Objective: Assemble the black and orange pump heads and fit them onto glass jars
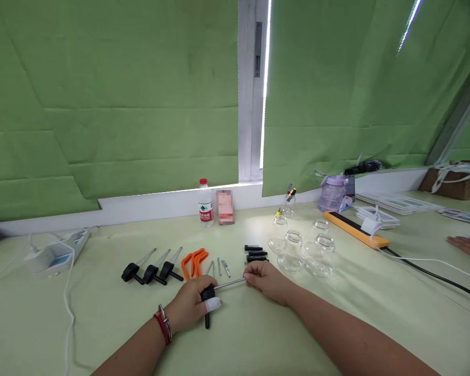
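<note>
My left hand (188,305), with white tape round the thumb, is closed round a black plastic head (208,293) that has a short black stem below and a thin metal rod (229,284) pointing right. At the rod's far end, my right hand (268,282) is closed in a pinch; whether its fingertips hold a small part too is hidden. Left of my hands lie three similar black heads with metal rods (151,273). Orange bent plastic pieces (196,262) and several slim metal pins (220,266) rest just beyond my hands. Black pieces with springs (256,253) lie behind my right hand.
Clear jars (291,253) stand right of centre. Behind are a water bottle (206,206), a pink box (225,207) and a purple jug (332,193). An orange power strip (356,230) and white cables lie right; a white power strip (58,254) sits left. Another person's hand (468,248) rests at the right edge.
</note>
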The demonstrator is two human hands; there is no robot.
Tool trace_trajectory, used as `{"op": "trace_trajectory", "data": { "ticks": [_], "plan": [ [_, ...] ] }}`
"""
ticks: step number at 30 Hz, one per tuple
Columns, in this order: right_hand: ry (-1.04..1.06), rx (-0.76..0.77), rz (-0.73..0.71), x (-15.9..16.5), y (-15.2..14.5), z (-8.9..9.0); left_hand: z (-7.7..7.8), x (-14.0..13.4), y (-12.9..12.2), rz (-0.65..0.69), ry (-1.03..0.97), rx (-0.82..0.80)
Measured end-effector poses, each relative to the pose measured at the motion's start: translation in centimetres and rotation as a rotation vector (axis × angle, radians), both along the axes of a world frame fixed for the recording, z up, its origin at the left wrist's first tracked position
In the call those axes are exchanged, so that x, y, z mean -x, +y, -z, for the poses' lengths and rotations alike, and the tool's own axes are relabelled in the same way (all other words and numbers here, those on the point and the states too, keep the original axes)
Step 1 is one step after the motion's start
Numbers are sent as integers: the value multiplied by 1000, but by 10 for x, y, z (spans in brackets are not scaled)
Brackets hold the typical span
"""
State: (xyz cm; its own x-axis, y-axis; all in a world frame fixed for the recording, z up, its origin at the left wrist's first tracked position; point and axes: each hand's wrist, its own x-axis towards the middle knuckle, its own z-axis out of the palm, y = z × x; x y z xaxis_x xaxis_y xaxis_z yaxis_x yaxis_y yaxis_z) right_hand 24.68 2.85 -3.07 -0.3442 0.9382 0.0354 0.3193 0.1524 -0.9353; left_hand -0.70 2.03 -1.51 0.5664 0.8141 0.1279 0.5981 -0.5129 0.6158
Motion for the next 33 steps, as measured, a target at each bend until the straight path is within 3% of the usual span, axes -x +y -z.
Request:
{"op": "trace_trajectory", "data": {
  "ticks": [11, 22, 33],
  "plan": [
    [-103, -35, 23, 2, -1, -5, -1, -1, -2, 3, -29, 36],
    [121, 75, -3, 0, 3, 1, -1, -1, -1, 6, -27, 28],
    [69, 77, 43, -1, 6, 7, 7, 2, 2, -27, -192, 130]
  ]
}}
